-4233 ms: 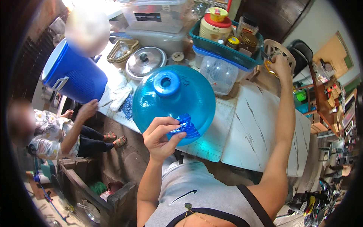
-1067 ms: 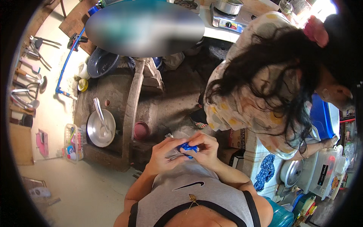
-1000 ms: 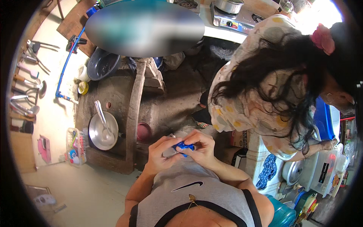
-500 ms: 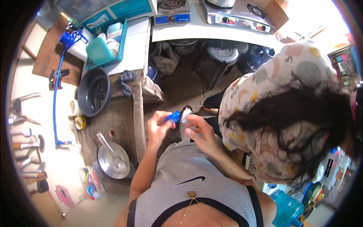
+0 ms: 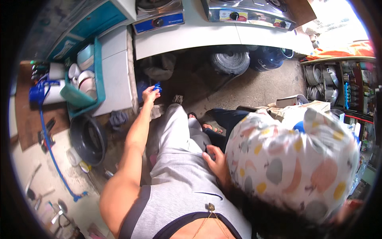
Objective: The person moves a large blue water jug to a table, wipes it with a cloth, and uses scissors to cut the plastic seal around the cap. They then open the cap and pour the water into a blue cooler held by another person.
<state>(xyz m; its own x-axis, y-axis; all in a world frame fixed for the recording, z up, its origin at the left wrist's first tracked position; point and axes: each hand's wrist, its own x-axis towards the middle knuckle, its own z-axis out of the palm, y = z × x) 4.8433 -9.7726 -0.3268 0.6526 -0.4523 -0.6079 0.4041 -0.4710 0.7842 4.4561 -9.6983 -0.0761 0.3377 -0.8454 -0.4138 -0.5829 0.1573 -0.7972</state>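
Observation:
My left arm reaches forward toward the dark space under the white counter [image 5: 223,38]. My left hand [image 5: 149,95] pinches a small blue plastic piece [image 5: 158,86] at its fingertips. My right hand [image 5: 215,159] lies against my grey shorts at the hip, fingers loosely apart and holding nothing; its forearm is hidden behind a person in a patterned shirt [image 5: 294,159] who bends over close on my right.
Two gas stoves [image 5: 159,14] stand on the counter, with a gas cylinder [image 5: 230,61] and a blue container [image 5: 270,59] beneath. At left are a teal dish rack [image 5: 85,85], a black basin [image 5: 87,139] and a blue hose [image 5: 51,147]. A shelf of pots [image 5: 330,83] is at right.
Both hands were together on the blue piece in front of my belly. Now my left hand alone has stretched it out toward the space under the counter, and my right hand has dropped to my hip.

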